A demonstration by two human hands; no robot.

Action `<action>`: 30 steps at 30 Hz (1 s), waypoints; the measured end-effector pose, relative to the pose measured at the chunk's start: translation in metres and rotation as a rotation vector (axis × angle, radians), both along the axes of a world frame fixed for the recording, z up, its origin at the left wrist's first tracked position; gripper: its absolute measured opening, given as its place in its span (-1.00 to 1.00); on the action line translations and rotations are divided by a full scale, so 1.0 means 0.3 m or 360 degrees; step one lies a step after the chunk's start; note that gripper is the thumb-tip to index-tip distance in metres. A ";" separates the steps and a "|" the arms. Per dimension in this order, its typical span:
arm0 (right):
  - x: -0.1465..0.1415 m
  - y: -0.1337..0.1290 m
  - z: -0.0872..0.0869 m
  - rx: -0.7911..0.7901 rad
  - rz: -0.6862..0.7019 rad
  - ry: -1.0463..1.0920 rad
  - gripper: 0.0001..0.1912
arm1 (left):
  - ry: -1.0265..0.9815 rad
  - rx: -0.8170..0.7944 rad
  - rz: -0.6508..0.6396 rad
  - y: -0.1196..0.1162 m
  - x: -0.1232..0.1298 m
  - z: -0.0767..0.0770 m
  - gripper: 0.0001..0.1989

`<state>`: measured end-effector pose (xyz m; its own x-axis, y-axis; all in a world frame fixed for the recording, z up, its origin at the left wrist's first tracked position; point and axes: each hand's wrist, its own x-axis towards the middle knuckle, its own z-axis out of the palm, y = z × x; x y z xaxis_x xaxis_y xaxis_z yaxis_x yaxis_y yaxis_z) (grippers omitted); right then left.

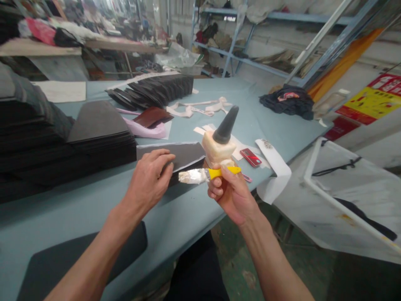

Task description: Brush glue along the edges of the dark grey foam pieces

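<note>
My right hand [233,190] grips the yellow handle of a brush [224,170]. Its bristle end [191,176], wrapped in something silvery and crusted with pale residue, points left. My left hand [152,175] rests on the near left part of a dark flat panel [188,154], fingers bent and the thumb a little apart. A pale line runs along the panel's edges; more dark material lies under it. Just behind the brush stands a cream-coloured, thickly coated container [217,148] with a dark grey cone [227,124] on top.
Tall stacks of dark panels [100,129] stand at left, with a fanned row [156,90] farther back. Another dark panel [84,259] lies at the near edge. A red phone [250,157] and white sheet [274,163] lie at right, beside a white bin [354,200].
</note>
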<state>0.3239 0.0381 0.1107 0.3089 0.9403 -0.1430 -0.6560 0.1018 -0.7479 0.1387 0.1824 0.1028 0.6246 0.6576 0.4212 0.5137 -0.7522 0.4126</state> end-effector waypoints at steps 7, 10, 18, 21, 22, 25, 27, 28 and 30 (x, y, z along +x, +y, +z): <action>-0.014 -0.050 -0.034 -0.0119 -0.0006 0.0329 -0.51 | -0.0316 -0.0305 0.0112 -0.147 -0.043 0.100 -0.70; -0.029 -0.062 -0.042 -0.0183 -0.0015 0.0388 -0.46 | -0.0386 -0.0508 0.0119 -0.227 -0.061 0.129 -0.74; -0.057 -0.131 -0.044 -0.0017 -0.0299 -0.0170 -0.55 | -0.0467 -0.0512 0.0108 -0.366 -0.102 0.132 -0.87; -0.058 -0.164 -0.041 0.0078 -0.0362 -0.0474 -0.62 | -0.0425 -0.0493 0.0115 -0.381 -0.106 0.121 -0.87; -0.058 -0.174 -0.040 0.0107 -0.0360 -0.0559 -0.64 | -0.0416 -0.0498 0.0119 -0.384 -0.107 0.119 -0.87; -0.061 -0.195 -0.033 0.0184 -0.0334 -0.0767 -0.70 | -0.0397 -0.0542 0.0128 -0.393 -0.112 0.113 -0.86; -0.065 -0.202 -0.025 0.0216 -0.0329 -0.0874 -0.72 | -0.0376 -0.0565 0.0143 -0.400 -0.120 0.110 -0.86; -0.067 -0.204 -0.021 0.0228 -0.0330 -0.0918 -0.73 | -0.0370 -0.0571 0.0153 -0.404 -0.125 0.109 -0.87; -0.073 -0.207 -0.013 0.0254 -0.0343 -0.0985 -0.75 | -0.0365 -0.0588 0.0170 -0.411 -0.135 0.107 -0.87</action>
